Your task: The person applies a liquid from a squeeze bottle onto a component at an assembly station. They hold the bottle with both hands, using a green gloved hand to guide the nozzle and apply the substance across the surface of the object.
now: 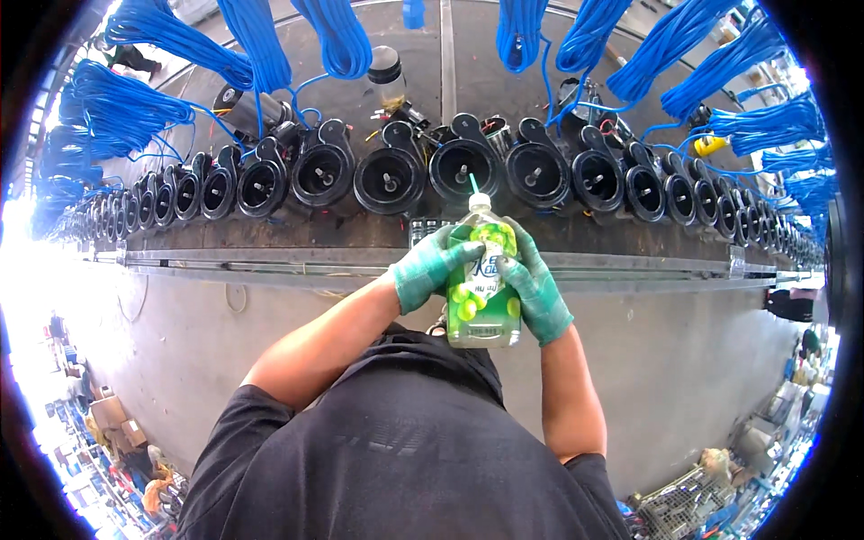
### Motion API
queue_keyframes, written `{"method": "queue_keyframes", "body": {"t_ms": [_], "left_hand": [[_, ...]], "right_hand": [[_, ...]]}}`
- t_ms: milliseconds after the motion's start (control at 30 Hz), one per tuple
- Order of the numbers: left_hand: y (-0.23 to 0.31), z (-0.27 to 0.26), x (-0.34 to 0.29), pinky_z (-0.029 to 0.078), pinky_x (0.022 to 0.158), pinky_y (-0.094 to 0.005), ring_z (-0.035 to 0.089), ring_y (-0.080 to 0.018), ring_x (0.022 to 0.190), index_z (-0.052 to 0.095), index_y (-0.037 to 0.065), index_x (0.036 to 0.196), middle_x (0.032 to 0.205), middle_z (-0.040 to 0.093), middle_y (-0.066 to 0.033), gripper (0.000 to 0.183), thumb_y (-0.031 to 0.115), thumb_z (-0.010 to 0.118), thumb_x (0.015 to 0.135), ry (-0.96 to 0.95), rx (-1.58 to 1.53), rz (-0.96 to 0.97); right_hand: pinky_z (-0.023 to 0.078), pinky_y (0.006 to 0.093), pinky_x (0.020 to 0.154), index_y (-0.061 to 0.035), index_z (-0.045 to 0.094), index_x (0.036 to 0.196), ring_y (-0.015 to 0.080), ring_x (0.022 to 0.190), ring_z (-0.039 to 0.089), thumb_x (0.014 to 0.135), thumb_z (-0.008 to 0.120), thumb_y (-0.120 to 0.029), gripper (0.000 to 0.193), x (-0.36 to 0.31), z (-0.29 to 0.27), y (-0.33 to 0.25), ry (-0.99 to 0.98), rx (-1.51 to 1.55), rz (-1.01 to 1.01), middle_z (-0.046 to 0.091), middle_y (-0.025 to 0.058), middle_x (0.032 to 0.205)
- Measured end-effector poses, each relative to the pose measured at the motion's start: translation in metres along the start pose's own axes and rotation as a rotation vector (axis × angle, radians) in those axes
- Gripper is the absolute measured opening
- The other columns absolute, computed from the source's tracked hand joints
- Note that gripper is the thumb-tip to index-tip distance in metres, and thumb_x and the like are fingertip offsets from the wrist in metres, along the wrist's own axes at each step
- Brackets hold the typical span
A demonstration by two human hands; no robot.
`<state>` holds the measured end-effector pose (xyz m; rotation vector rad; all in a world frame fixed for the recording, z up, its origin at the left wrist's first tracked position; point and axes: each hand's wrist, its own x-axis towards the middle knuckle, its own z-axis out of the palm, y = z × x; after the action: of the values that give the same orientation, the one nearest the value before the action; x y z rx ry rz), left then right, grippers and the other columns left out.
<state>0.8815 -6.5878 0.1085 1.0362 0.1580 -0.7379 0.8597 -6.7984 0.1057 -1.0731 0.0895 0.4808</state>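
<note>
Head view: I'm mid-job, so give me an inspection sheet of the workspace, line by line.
Surface: dark bench, carrying a long row of round black housings.
Job's things: green-labelled clear bottle, with a thin green tube at its white cap.
Clutter: dark-topped cylinder behind the row.
Hands: left hand and right hand, both green-gloved, grip the bottle.
Cables: blue bundles beyond the housings.
Surroundings: grey floor; cardboard box lower left.
</note>
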Motion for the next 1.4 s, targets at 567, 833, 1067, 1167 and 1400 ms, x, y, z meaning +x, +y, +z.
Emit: {"method": "queue_keyframes", "body": {"t_ms": [567, 833, 1067, 1167, 1400], "left_hand": [[-0.013, 0.042, 0.065, 0.057, 0.095, -0.0323, 0.067, -0.0137, 0.112, 0.054, 0.008, 0.148, 0.129, 0.068, -0.0050, 0.055, 0.031, 0.069, 0.101, -0.145, 0.058, -0.065], [-0.022, 0.046, 0.085, 0.059, 0.096, -0.0360, 0.071, -0.0178, 0.111, 0.053, 0.008, 0.149, 0.129, 0.068, -0.0069, 0.052, 0.023, 0.070, 0.102, -0.268, -0.182, -0.213], [-0.015, 0.049, 0.084, 0.062, 0.093, -0.0379, 0.074, -0.0204, 0.106, 0.056, 0.007, 0.143, 0.123, 0.071, -0.0085, 0.049, 0.021, 0.073, 0.100, -0.237, -0.122, -0.245], [-0.015, 0.039, 0.085, 0.062, 0.093, -0.0414, 0.074, -0.0232, 0.107, 0.054, 0.005, 0.143, 0.123, 0.071, -0.0105, 0.051, 0.020, 0.075, 0.099, -0.289, -0.262, -0.267], [-0.016, 0.030, 0.078, 0.061, 0.096, -0.0413, 0.072, -0.0215, 0.107, 0.053, 0.005, 0.144, 0.124, 0.070, -0.0111, 0.050, 0.022, 0.072, 0.101, -0.211, -0.169, -0.227]], "right_hand": [[0.047, 0.0345, 0.110, -0.0040, 0.036, 0.161, 0.0183, 0.128, 0.057, 0.101, 0.070, -0.019, 0.071, -0.020, -0.050, -0.027, 0.170, -0.011, -0.028, 0.057, 0.0101, 0.144], [0.056, 0.0415, 0.093, -0.0097, 0.051, 0.153, 0.0342, 0.104, 0.071, 0.097, 0.072, -0.044, 0.069, -0.063, -0.025, -0.106, 0.429, -1.529, 0.057, 0.071, 0.0222, 0.115], [0.055, 0.0440, 0.076, -0.0067, 0.072, 0.115, 0.0330, 0.087, 0.069, 0.086, 0.077, -0.022, 0.032, -0.144, 0.161, -0.254, 0.078, -2.336, -0.248, 0.069, 0.0124, 0.092], [0.055, 0.0435, 0.076, -0.0057, 0.072, 0.114, 0.0322, 0.087, 0.069, 0.087, 0.076, -0.019, 0.031, -0.155, 0.174, -0.250, -0.025, -2.500, -0.287, 0.069, 0.0126, 0.092], [0.055, 0.0424, 0.077, -0.0032, 0.072, 0.113, 0.0303, 0.088, 0.069, 0.088, 0.074, -0.014, 0.027, -0.157, 0.186, -0.242, -0.084, -2.636, -0.456, 0.068, 0.0132, 0.092]]}}
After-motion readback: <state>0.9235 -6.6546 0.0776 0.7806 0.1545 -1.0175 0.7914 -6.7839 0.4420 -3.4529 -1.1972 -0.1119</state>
